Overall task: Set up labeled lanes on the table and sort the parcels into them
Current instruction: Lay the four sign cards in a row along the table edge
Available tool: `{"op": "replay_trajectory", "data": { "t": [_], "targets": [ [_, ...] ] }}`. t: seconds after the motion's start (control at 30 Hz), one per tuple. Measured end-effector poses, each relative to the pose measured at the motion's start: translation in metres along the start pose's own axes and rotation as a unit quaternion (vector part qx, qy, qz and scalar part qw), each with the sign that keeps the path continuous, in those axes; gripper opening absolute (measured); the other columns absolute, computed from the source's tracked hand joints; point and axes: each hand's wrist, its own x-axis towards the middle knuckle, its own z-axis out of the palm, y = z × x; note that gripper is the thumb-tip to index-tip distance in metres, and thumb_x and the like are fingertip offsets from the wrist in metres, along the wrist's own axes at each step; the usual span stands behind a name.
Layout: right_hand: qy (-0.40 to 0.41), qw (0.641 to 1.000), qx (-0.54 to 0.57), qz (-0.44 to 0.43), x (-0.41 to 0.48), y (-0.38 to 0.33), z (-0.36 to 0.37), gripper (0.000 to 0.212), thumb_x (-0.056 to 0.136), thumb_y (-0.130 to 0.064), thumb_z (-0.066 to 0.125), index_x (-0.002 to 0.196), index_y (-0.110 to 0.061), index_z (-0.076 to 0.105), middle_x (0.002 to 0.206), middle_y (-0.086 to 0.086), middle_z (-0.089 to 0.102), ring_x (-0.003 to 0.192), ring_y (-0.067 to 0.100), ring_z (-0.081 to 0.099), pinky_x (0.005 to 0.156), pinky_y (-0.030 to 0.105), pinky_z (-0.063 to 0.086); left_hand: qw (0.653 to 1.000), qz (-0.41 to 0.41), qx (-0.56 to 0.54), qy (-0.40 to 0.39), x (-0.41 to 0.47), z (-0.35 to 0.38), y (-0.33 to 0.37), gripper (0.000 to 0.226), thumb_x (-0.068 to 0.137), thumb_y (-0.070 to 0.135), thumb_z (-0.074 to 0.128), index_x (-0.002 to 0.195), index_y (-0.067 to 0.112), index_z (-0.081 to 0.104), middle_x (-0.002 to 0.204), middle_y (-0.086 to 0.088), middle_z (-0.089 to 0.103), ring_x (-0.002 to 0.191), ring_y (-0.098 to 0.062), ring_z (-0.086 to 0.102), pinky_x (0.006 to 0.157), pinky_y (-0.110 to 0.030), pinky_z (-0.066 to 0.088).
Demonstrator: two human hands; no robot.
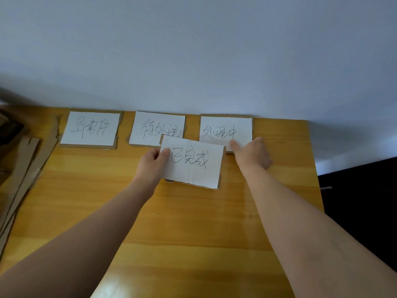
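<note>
Three handwritten label cards, white paper on cardboard, lie in a row against the wall: the left card [91,129], the middle card [150,130] and the right card [225,127]. My left hand [153,163] pinches the left edge of a fourth label card [193,163], held over the table in front of the middle and right cards and overlapping both. My right hand [251,153] rests on the lower right corner of the right card, thumb on the paper, fingers curled at its edge.
The wooden table [182,222] ends at a right edge beside a dark floor [361,201]. Flattened cardboard pieces [19,168] lie stacked along the table's left side. A pale wall rises right behind the cards.
</note>
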Motion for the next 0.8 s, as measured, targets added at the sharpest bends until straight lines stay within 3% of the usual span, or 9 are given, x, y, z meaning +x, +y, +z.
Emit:
{"op": "replay_trajectory", "data": {
  "t": [0.1,0.2,0.3,0.37,0.5,0.67,0.8],
  "targets": [
    [0.027,0.999,-0.041,-0.017,-0.003,0.002,-0.001,0.079,0.077,-0.064,0.063,0.124,-0.004,0.042,0.126,0.013,0.053,0.116,0.031,0.052,0.089,0.041,0.043,1.000,-0.005,-0.014,0.001,-0.001,-0.001,0.002,0.016,0.098,0.032,0.048,0.092,0.021,0.058,0.094,0.006,0.061,0.084,-0.010,0.056,0.066,-0.024,0.047],
    [0.047,0.997,-0.023,-0.056,-0.006,0.004,-0.004,0.068,0.082,-0.056,0.062,0.122,-0.004,0.043,0.125,0.013,0.051,0.114,0.030,0.050,0.086,0.040,0.045,1.000,-0.006,-0.024,-0.005,-0.004,-0.004,0.006,0.015,0.099,0.025,0.047,0.088,0.021,0.057,0.091,0.006,0.061,0.081,-0.010,0.057,0.063,-0.023,0.046],
    [0.041,0.989,0.099,-0.105,-0.016,0.012,-0.012,0.040,0.092,-0.037,0.058,0.118,-0.007,0.050,0.119,0.009,0.054,0.108,0.025,0.052,0.079,0.032,0.044,0.999,-0.007,-0.022,-0.033,-0.007,-0.010,0.007,0.014,0.099,0.024,0.047,0.103,0.017,0.058,0.101,0.002,0.064,0.092,-0.016,0.062,0.078,-0.032,0.053],
    [0.016,0.974,0.182,-0.133,-0.029,0.020,-0.023,0.029,0.096,-0.030,0.052,0.117,-0.010,0.053,0.110,0.004,0.056,0.101,0.020,0.055,0.075,0.025,0.043,0.998,0.007,-0.017,-0.065,-0.012,-0.011,0.009,0.016,0.099,0.023,0.048,0.109,0.015,0.057,0.102,0.002,0.065,0.090,-0.015,0.062,0.075,-0.031,0.053],
    [-0.026,0.929,0.337,-0.151,-0.060,0.035,-0.053,0.020,0.098,-0.034,0.049,0.110,-0.018,0.052,0.095,-0.012,0.055,0.089,0.006,0.054,0.070,0.014,0.042,0.994,0.052,-0.009,-0.097,-0.026,-0.005,0.021,0.011,0.097,0.021,0.052,0.092,0.015,0.060,0.089,0.002,0.067,0.080,-0.019,0.058,0.068,-0.031,0.047],
    [-0.022,0.916,0.357,-0.181,-0.077,0.063,-0.074,0.043,0.090,-0.033,0.064,0.125,-0.016,0.047,0.093,-0.009,0.056,0.077,0.003,0.056,0.063,0.011,0.046,0.990,0.079,-0.025,-0.115,-0.049,0.022,0.038,0.014,0.093,0.021,0.060,0.082,0.013,0.060,0.083,0.001,0.068,0.075,-0.018,0.058,0.066,-0.029,0.048],
    [0.042,0.935,0.225,-0.271,-0.075,0.098,-0.089,0.064,0.086,-0.028,0.068,0.140,-0.014,0.036,0.123,0.002,0.047,0.099,0.010,0.049,0.078,0.023,0.047,0.988,0.083,-0.027,-0.126,-0.070,0.063,0.044,0.019,0.092,0.021,0.061,0.088,0.002,0.062,0.088,-0.006,0.068,0.078,-0.020,0.059,0.066,-0.031,0.049]
  ]
}}
